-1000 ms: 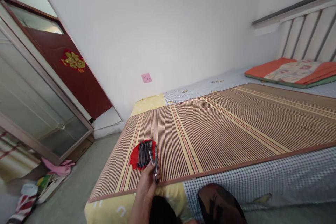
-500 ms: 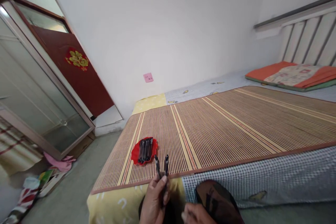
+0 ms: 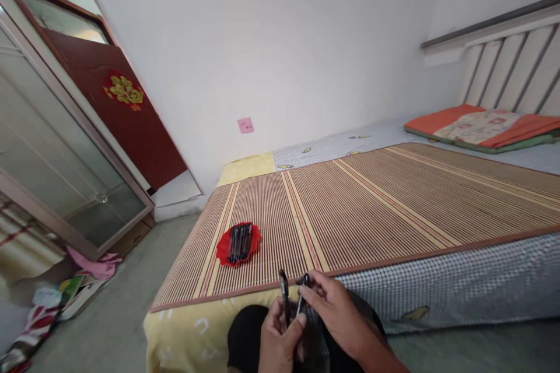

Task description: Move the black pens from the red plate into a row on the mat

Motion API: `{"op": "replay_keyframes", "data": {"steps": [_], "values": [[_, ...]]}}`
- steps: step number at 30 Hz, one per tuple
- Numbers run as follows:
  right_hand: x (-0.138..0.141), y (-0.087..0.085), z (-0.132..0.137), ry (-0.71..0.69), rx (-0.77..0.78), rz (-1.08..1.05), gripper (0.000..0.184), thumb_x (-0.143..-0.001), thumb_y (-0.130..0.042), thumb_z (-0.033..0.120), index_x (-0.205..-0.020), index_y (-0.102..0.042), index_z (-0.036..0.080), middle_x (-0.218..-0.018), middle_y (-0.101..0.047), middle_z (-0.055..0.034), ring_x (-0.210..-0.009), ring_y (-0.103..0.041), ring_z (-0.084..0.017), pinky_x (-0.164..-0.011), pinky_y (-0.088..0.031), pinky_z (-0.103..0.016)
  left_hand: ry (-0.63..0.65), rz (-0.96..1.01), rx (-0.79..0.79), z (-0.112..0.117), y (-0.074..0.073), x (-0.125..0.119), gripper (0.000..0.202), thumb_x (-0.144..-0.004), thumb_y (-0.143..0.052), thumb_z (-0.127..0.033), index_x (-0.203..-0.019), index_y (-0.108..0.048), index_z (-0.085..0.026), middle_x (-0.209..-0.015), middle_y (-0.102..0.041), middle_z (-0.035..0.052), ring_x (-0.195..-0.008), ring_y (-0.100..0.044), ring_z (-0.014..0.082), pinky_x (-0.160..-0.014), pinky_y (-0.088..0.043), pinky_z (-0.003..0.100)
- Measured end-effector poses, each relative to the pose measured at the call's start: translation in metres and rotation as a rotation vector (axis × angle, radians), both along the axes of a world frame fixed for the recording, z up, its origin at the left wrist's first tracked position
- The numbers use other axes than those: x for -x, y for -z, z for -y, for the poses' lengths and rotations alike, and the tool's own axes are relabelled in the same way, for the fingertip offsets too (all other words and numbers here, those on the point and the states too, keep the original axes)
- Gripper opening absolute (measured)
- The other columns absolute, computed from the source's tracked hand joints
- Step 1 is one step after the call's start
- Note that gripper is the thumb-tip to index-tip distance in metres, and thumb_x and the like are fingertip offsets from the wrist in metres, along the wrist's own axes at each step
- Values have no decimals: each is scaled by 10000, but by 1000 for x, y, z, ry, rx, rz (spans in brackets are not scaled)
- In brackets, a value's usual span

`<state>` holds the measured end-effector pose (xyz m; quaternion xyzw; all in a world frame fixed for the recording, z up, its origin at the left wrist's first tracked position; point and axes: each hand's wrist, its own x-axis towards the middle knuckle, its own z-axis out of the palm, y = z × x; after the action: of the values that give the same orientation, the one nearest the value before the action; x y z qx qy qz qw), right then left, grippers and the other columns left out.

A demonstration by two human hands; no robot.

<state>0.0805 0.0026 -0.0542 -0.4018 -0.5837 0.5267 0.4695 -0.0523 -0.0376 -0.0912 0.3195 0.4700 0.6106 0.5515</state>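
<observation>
Two dark capped pens stand upright side by side at the bottom centre. My left hand (image 3: 280, 335) is closed around both, with one pen (image 3: 284, 288) leaning left and the other pen (image 3: 301, 303) leaning right. The fingertips of my right hand (image 3: 336, 309) pinch the upper end of the right-hand pen, hiding part of it. Farther off to the left, a red scalloped dish (image 3: 222, 249) rests on the striped mat (image 3: 271, 227), and several dark pens (image 3: 240, 242) lie side by side in it.
The mat covers a bed whose yellow sheet (image 3: 188, 335) hangs over the near edge. A folded orange blanket (image 3: 494, 125) lies at the far right by a white headboard (image 3: 516, 67). At left are a glass-panelled door (image 3: 70, 145) and clothes (image 3: 102, 265) on the floor.
My right hand has come up from the lower edge to grip the top of the right-hand pen. The left hand has shifted right with both pens, and the view has moved slightly.
</observation>
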Motion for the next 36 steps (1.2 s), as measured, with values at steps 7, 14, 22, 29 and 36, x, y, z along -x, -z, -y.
{"op": "replay_keyframes", "data": {"steps": [7, 14, 22, 29, 36], "values": [[-1, 0, 9, -11, 22, 8, 263, -868, -574, 431, -798, -571, 178, -709, -535, 14, -692, -513, -148, -637, -414, -245, 100, -71, 48, 6, -3, 2, 489, -614, -867, -525, -907, -710, -167, -697, -666, 17, -342, -330, 17, -346, -243, 184], [-5, 2, 6, 15, 99, -63, 386, -799, -645, 567, -762, -573, 190, -664, -522, 22, -633, -504, -142, -593, -417, -247, 190, -25, 118, 8, 11, 2, 509, -681, -756, -665, -822, -709, -178, -579, -627, 18, -402, -468, 103, -420, -340, 223], [-19, 38, -1, 125, 299, -330, 461, -716, -729, 624, -817, -641, 183, -691, -531, 15, -567, -484, -112, -544, -422, -241, -101, -991, 66, -74, -10, 100, 352, -834, -595, -466, -797, -757, -155, -801, -745, 72, -845, -675, 258, -742, -485, 300], [-22, 54, 6, 81, 360, -314, 471, -710, -712, 655, -763, -590, 203, -690, -540, 1, -576, -505, -138, -576, -445, -278, -233, -1319, 195, -178, -27, 171, 232, -845, -590, -308, -843, -746, -138, -790, -741, 96, -824, -692, 267, -704, -444, 303], [-34, 56, 9, 135, 433, -342, 447, -675, -757, 622, -735, -590, 211, -672, -525, 12, -575, -504, -134, -568, -445, -263, -275, -1438, 206, -206, -12, 180, 288, -797, -655, -242, -1055, -689, -117, -996, -754, 147, -970, -697, 290, -747, -441, 307]]}}
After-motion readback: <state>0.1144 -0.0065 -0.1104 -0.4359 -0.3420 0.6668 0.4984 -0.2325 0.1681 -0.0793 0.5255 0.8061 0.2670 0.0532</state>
